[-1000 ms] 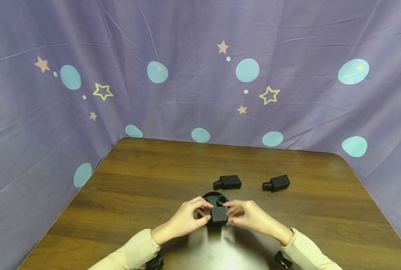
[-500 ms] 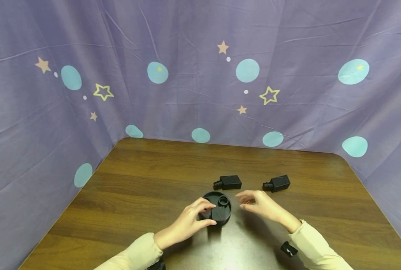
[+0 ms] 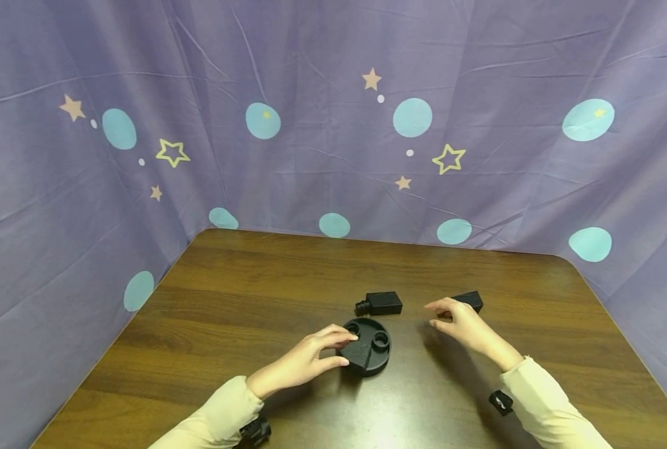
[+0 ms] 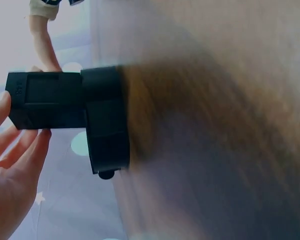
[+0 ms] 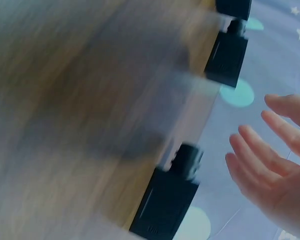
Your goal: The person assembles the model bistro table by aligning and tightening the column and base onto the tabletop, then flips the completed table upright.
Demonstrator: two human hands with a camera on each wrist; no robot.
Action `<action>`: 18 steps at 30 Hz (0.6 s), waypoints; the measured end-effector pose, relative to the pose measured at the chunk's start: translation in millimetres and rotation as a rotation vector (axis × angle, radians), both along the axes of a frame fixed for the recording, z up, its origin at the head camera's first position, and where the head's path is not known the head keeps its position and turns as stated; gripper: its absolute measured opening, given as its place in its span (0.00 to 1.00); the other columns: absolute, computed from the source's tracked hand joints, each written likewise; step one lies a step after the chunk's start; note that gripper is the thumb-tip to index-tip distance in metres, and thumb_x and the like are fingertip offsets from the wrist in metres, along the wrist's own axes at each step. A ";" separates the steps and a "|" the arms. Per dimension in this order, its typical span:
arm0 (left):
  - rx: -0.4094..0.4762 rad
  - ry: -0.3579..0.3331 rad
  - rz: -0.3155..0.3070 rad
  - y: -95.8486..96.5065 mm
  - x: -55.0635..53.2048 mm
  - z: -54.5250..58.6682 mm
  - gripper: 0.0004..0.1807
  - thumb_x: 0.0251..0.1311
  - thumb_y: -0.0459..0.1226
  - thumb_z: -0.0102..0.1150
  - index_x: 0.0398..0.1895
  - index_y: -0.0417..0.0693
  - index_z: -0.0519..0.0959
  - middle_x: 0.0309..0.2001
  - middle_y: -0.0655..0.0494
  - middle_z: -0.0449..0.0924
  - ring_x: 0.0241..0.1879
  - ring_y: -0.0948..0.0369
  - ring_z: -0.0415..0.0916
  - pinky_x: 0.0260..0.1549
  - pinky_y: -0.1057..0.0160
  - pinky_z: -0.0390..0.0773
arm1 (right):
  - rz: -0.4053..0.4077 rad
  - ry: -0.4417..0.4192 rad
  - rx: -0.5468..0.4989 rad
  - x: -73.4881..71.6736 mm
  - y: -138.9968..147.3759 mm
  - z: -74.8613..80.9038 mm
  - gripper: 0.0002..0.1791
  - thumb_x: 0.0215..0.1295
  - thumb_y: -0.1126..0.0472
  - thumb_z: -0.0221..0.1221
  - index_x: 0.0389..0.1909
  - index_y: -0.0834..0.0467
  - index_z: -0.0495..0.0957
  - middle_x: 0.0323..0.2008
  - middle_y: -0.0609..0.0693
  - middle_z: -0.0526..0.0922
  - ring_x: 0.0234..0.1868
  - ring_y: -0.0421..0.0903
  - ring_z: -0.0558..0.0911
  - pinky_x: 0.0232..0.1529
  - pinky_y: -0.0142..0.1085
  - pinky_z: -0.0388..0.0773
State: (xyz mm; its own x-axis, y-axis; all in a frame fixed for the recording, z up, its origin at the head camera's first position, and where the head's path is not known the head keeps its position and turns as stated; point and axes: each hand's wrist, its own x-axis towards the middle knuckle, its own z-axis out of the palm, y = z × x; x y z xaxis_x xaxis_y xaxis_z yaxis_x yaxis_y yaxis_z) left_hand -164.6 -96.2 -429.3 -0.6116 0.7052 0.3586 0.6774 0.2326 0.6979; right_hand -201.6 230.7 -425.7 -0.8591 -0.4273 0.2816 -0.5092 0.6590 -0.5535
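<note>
My left hand [image 3: 313, 357] grips a black rectangular block [image 4: 47, 100], thumb and fingers at its sides and top end. In the left wrist view the block stands out from a thick round black base [image 4: 109, 125]. In the head view two ring-shaped sockets show in that base [image 3: 386, 360]. My right hand [image 3: 468, 327] hovers near a black block with a ridged neck [image 3: 469, 300], hiding its neck in the head view. The right wrist view shows loosely bent fingers [image 5: 260, 155] with nothing between them, apart from that block.
A second black block with a ridged neck [image 3: 386, 303] lies behind the round base on the brown wooden table [image 3: 244, 299]. A purple curtain [image 3: 333, 168] with stars and blue dots hangs along the back and left.
My right hand has left the upright block and moved right and back to the far-right block. My left hand stays at the base, which has turned, showing a second socket.
</note>
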 end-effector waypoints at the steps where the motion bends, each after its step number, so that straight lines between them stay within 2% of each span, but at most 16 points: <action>1: -0.005 -0.020 -0.008 -1.0 -0.4 1.1 0.22 0.58 0.39 0.53 0.53 0.35 0.70 0.51 0.50 0.69 0.48 0.59 0.72 0.48 0.68 0.71 | -0.015 0.024 0.016 -1.1 2.9 -0.4 0.15 0.51 0.71 0.60 0.42 0.67 0.76 0.38 0.57 0.79 0.40 0.54 0.78 0.40 0.45 0.75; 3: -0.010 -0.053 -0.014 -2.3 -0.5 2.9 0.22 0.58 0.39 0.52 0.54 0.35 0.69 0.52 0.50 0.68 0.50 0.59 0.71 0.49 0.68 0.71 | -0.041 0.051 0.043 -3.4 9.0 -1.0 0.15 0.50 0.71 0.60 0.43 0.66 0.76 0.39 0.57 0.78 0.42 0.55 0.77 0.41 0.48 0.74; 8: 0.022 -0.043 0.028 1.7 2.7 3.2 0.22 0.55 0.35 0.57 0.52 0.34 0.70 0.49 0.46 0.69 0.46 0.55 0.73 0.45 0.63 0.74 | -0.085 0.069 0.069 -9.2 23.8 -1.8 0.17 0.49 0.71 0.61 0.43 0.66 0.76 0.41 0.59 0.77 0.45 0.58 0.74 0.44 0.52 0.70; 11: 0.039 -0.027 0.106 8.8 7.4 3.4 0.23 0.50 0.37 0.62 0.49 0.35 0.71 0.45 0.48 0.71 0.41 0.56 0.75 0.41 0.62 0.76 | -0.094 0.082 0.076 -13.0 31.8 -3.3 0.18 0.48 0.71 0.62 0.43 0.68 0.76 0.42 0.61 0.76 0.45 0.61 0.73 0.45 0.54 0.69; 18: -0.006 -0.019 0.309 24.6 17.8 2.7 0.26 0.43 0.45 0.67 0.43 0.40 0.71 0.39 0.57 0.68 0.36 0.63 0.70 0.34 0.67 0.76 | -0.072 0.079 0.073 -21.5 46.3 -10.9 0.22 0.45 0.71 0.64 0.45 0.69 0.74 0.45 0.68 0.73 0.47 0.65 0.71 0.46 0.57 0.67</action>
